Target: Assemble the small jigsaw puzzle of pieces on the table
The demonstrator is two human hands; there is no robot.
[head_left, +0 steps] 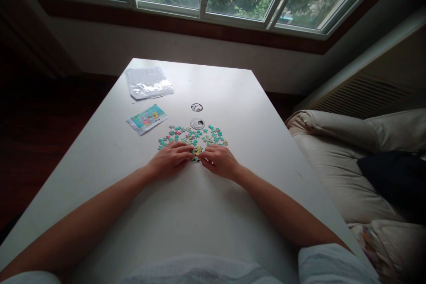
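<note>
Table [266, 151] open near right edge; left hand [173, 155], right hand [218, 159] touch puzzle [197, 151], grips unclear.

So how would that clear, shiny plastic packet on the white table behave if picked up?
The clear plastic packet looks thin and creased, so it would probably sag. Its glossy surface may slip on the smooth white table. Lying flat, it seems unlikely to roll.

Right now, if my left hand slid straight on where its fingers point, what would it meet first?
Your left hand would first meet the yellow puzzle patch, though it may be touching that; beyond is your right hand.
</note>
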